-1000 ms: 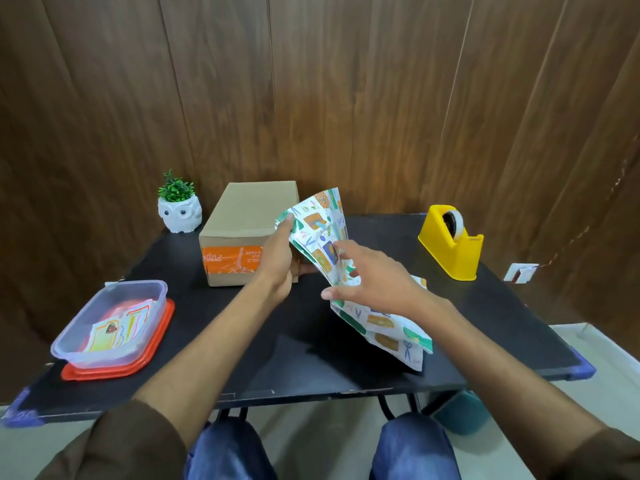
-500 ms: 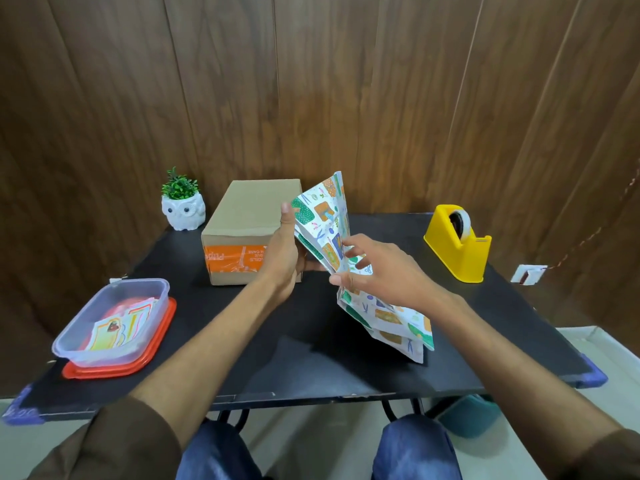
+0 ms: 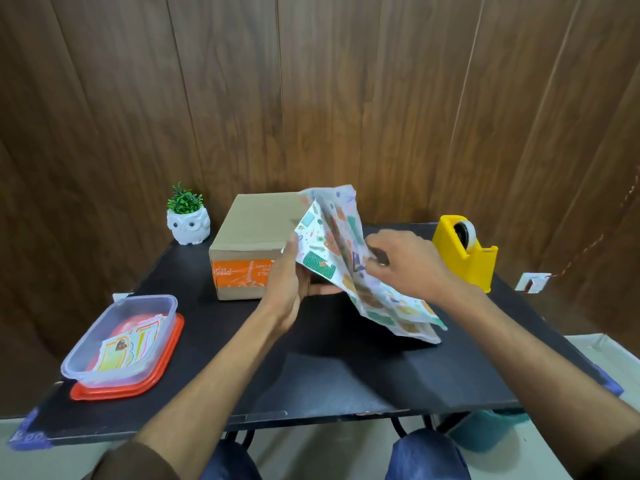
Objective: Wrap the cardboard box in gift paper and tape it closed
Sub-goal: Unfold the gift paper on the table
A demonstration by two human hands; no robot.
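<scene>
A brown cardboard box with an orange tape band stands at the back middle of the black table. In front of its right end I hold a folded sheet of patterned gift paper up off the table. My left hand grips the paper's left edge, thumb on top. My right hand pinches inner layers of the paper, spreading them apart. The paper's lower end droops toward the table at the right. A yellow tape dispenser stands at the back right.
A white owl pot with a green plant stands left of the box. A clear plastic tub of stickers sits on a red lid at the front left. A wooden wall rises right behind the table.
The paper has opened wider between my hands, its top edge lifted and spread. My right hand moved right, pulling layers apart, and my left hand stayed by the box.
</scene>
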